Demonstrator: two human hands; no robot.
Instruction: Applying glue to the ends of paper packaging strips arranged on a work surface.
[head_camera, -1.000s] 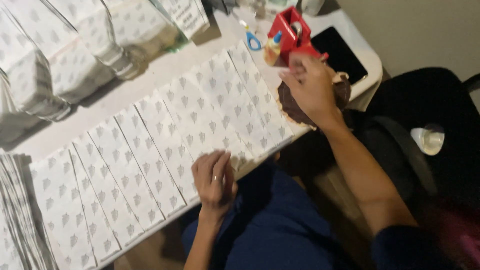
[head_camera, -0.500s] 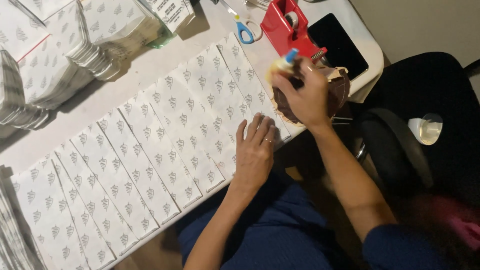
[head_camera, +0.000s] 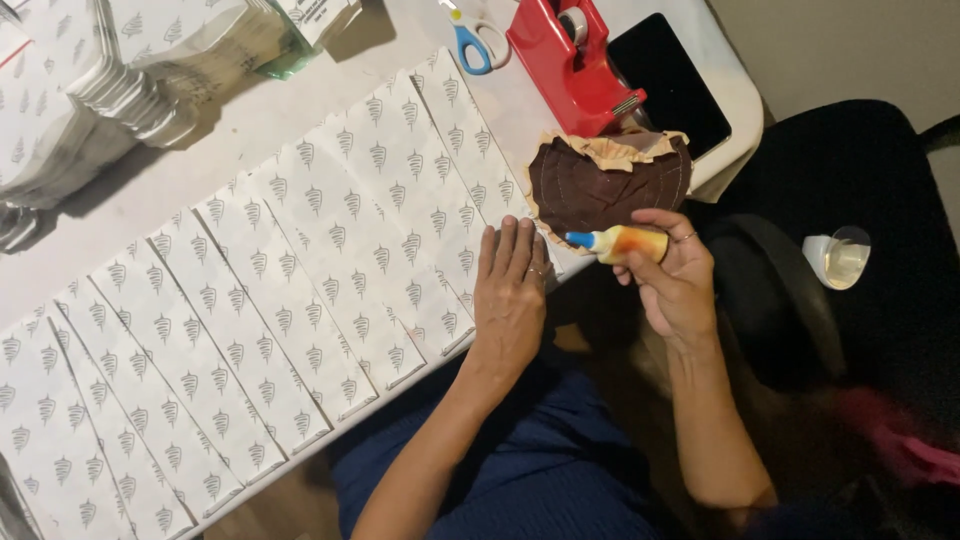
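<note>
A row of overlapping white paper bags (head_camera: 330, 250) printed with small grey tree shapes lies flat across the white table (head_camera: 250, 140). My left hand (head_camera: 510, 290) rests palm down, fingers spread, on the rightmost bags near the table's front edge. Just to its right, my right hand (head_camera: 675, 275) grips a small orange glue bottle (head_camera: 620, 242) with a blue tip that points left toward the bags. A brown and tan cloth piece (head_camera: 610, 180) sits on the table corner right above the bottle.
A red tape dispenser (head_camera: 570, 60) and blue-handled scissors (head_camera: 472, 40) sit at the back, beside a black tablet (head_camera: 670, 80). Stacks of folded white bags (head_camera: 90, 90) fill the far left. A black chair (head_camera: 860, 200) with a small clear cup (head_camera: 840, 255) stands at right.
My right hand came down from the tape dispenser area with the glue bottle to the table's front edge. My left hand slid right along the bags and flattened.
</note>
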